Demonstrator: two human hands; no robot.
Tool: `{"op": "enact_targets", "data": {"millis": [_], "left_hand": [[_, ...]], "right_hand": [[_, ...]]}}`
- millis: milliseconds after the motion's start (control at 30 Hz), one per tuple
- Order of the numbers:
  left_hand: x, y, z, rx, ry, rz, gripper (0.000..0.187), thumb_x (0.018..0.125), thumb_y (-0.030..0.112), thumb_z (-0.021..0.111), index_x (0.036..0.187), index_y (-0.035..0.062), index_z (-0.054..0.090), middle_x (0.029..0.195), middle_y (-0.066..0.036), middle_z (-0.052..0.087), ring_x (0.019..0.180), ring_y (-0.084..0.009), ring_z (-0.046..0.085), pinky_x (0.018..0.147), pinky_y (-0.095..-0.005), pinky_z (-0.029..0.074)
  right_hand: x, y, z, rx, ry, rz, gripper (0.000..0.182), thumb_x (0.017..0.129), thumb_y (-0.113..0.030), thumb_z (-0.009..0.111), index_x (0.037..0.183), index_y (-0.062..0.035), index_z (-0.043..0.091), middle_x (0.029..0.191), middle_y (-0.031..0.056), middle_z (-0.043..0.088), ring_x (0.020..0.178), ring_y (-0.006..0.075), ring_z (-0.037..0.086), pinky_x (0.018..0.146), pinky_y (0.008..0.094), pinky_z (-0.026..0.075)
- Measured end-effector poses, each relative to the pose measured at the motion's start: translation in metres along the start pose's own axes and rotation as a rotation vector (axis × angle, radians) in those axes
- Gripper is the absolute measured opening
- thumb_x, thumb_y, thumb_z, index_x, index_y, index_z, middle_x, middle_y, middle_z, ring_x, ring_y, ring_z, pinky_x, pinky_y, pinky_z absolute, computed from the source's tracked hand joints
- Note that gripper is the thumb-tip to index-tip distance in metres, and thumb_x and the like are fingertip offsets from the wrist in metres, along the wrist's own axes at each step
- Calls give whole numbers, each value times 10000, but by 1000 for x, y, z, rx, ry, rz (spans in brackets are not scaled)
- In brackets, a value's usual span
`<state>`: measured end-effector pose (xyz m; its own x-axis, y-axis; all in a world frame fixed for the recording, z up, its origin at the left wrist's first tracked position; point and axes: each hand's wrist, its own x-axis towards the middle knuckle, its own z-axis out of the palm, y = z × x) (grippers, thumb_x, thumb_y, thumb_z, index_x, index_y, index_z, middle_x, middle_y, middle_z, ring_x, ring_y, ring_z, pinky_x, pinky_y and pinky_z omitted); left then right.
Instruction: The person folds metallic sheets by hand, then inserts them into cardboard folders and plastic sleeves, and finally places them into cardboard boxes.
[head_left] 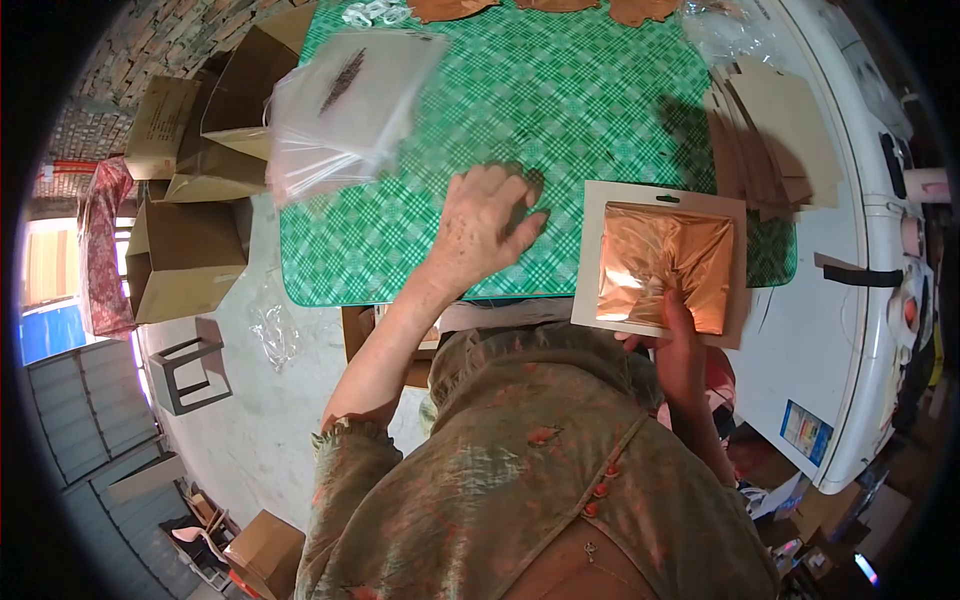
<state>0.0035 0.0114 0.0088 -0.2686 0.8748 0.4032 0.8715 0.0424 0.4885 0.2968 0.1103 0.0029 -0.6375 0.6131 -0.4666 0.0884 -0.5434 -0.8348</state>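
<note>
My right hand (681, 328) grips the lower edge of a beige hang-hole card (593, 245) at the table's front edge, thumb on top, fingers mostly hidden beneath. On the card lies a shiny copper-coloured foil packet (655, 250), creased toward its middle. My left hand (487, 222) rests over the front of the green table, fingers bent and thumb apart, with nothing visible in it. Beyond it to the left is a stack of clear plastic bags (345, 110).
The table has a green plaid cover (560, 90). Beige cards (780, 130) are stacked at the right, beside a white surface (800, 310). Copper-coloured pieces (455, 8) lie at the far edge. Open cardboard boxes (190, 260) and a grey stool-like frame (190, 375) stand left.
</note>
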Motion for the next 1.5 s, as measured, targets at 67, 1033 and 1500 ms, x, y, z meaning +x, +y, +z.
{"op": "enact_targets", "data": {"millis": [67,1033,1500], "left_hand": [[-1,0,1,13,1,-12,198,859,190,786,929,86,632,862,-75,565,852,-291,550,797,-427,418],[-14,14,15,94,127,42,170,865,102,762,941,47,620,809,-125,644,750,-338,645,656,-437,532],[20,16,15,50,-55,-170,190,913,236,686,930,52,731,659,-143,688,633,-337,701,628,-442,572]], "right_hand": [[1,0,5,-6,0,26,538,1133,-401,336,1383,40,517,976,156,718,805,232,708,695,332,550],[18,-26,17,-228,-396,294,440,1121,-382,425,1274,-18,620,1006,78,736,805,163,724,591,275,520],[34,-49,5,-320,-231,367,372,1042,-369,603,1160,-16,604,846,105,732,528,189,694,372,244,421]]}}
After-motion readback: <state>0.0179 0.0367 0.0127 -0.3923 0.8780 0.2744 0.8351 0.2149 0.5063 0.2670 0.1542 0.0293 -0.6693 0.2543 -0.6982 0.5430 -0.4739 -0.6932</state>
